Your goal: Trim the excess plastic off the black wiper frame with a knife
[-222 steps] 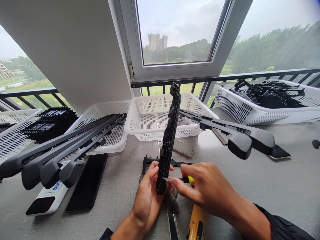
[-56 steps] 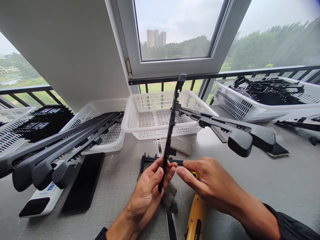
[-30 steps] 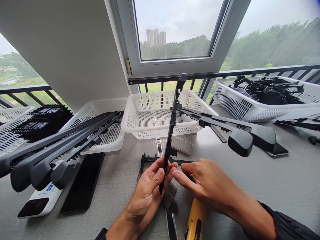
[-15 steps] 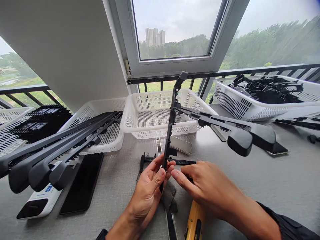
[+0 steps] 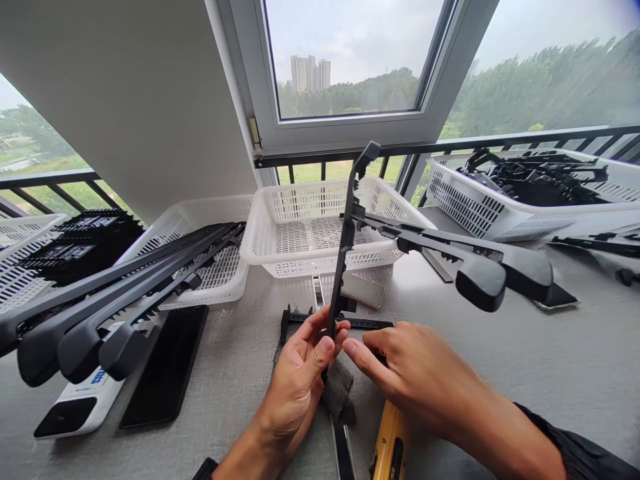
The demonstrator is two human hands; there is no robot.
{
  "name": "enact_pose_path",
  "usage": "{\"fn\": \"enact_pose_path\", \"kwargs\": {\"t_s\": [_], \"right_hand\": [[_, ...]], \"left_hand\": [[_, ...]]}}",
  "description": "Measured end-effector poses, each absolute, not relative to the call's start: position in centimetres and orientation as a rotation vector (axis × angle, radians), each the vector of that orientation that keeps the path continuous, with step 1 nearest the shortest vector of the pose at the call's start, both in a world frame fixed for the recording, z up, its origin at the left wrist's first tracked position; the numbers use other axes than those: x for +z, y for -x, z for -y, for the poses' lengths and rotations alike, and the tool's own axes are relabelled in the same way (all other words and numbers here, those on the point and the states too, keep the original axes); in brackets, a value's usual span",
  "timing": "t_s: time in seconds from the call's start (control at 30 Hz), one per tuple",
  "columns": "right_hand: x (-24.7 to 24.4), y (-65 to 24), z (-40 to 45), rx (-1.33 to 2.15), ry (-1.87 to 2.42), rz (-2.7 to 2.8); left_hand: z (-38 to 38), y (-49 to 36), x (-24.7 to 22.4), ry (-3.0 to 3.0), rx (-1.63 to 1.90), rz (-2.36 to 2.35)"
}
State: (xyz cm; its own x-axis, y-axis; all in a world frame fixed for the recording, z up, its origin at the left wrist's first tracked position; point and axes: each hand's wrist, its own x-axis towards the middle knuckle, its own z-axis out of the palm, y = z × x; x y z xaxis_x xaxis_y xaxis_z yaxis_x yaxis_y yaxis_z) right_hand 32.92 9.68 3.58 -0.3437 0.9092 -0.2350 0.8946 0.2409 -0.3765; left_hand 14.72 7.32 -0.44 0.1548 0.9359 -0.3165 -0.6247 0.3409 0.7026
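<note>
A long black plastic strip [image 5: 344, 247] stands nearly upright in my left hand [image 5: 295, 373], its lower end pinched between thumb and fingers. Close to its right, my right hand [image 5: 407, 367] has its thumb pointing at the strip's lower end and its other fingers curled under. What those fingers hold, if anything, is hidden. Beneath and behind the hands lie a black caliper [image 5: 367, 324] and a grey cloth [image 5: 339, 393]. A yellow-handled tool [image 5: 389, 440] rests below my right hand.
A white basket [image 5: 320, 259] stands behind the strip, with black trim pieces [image 5: 480, 280] leaning on its right. More black strips [image 5: 90, 320] lean on the left basket [image 5: 233, 287]. A black phone [image 5: 167, 373] lies left; a filled basket [image 5: 470, 213] stands right.
The strip's upper end has tilted slightly to the right, and my left hand has shifted very slightly right with it. My right hand has barely moved.
</note>
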Motion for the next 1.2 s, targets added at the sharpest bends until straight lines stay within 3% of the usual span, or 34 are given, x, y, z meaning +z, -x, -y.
{"fn": "enact_pose_path", "kwargs": {"t_s": [1.2], "right_hand": [[3.8, -32.5, -9.2, 0.651, 1.712, 2.501]], "left_hand": [[-7.1, -15.1, 0.6, -0.496, 1.133, -0.859]]}}
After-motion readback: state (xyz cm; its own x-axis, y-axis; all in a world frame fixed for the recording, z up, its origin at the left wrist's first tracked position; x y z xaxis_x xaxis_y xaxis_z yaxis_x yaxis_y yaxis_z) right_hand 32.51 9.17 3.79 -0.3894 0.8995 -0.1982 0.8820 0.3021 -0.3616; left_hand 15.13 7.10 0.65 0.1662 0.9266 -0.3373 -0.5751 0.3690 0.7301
